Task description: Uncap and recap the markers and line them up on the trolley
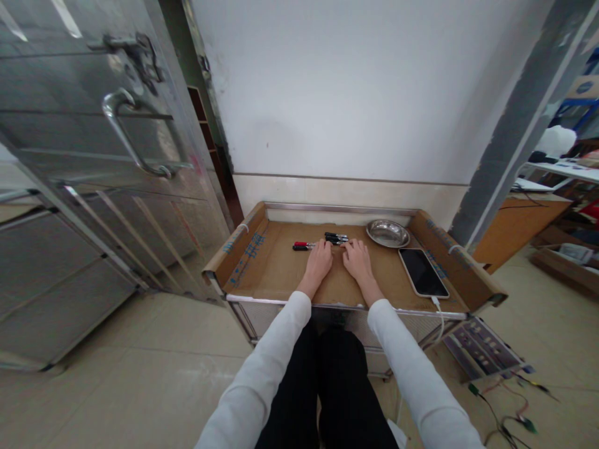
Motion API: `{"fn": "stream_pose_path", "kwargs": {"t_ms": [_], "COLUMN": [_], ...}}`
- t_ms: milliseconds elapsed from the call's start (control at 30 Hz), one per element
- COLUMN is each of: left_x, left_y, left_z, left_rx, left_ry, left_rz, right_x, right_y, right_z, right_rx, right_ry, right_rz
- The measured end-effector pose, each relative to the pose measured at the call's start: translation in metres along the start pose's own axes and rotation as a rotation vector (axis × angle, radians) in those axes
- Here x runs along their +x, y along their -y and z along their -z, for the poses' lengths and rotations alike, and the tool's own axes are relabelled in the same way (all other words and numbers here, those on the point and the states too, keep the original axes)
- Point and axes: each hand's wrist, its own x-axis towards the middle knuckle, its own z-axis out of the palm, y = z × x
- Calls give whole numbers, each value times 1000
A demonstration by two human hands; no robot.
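Note:
On the cardboard-lined cart top, my left hand (320,260) reaches in with its fingers closed and pointing down. Just past its fingertips lie a red pen (301,244) and a black pen (300,248), their right ends partly covered by the hand. Between both hands is a small group of black pens (335,237). My right hand (357,258) is closed too, its fingertips at the right end of the nearest pen in that group. The fingers hide much of that pen, and the left fingertips meet its other end.
A round metal dish (388,233) stands at the back right of the cart (271,274). A phone (423,273) with a white charging cable (440,321) lies before it. Raised cardboard sides flank the top. A metal door (135,137) is at left; wires (510,411) trail on the floor.

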Motion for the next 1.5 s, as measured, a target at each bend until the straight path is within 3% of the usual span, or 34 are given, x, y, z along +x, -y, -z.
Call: {"fn": "stream_pose_path", "kwargs": {"t_ms": [233, 400, 533, 967, 1233, 1500], "left_x": [22, 25, 21, 18, 19, 19], "left_y": [0, 0, 2, 3, 6, 4], "left_z": [-15, -19, -18, -11, -10, -8], "left_rx": [-49, -110, -167, -240, -234, -232], "left_ry": [73, 25, -21, 5, 59, 65], "left_rz": [-23, 22, 51, 56, -53, -67], "right_x": [2, 2, 0, -4, -4, -3], "right_y": [0, -2, -3, -2, -2, -5], "right_z": [-2, -5, -6, -2, 1, -2], "right_rx": [-47, -60, -68, -64, -41, 9], "right_ry": [-7, -43, -30, 5, 44, 48], "right_rz": [-34, -101, -101, -93, -15, -3]}}
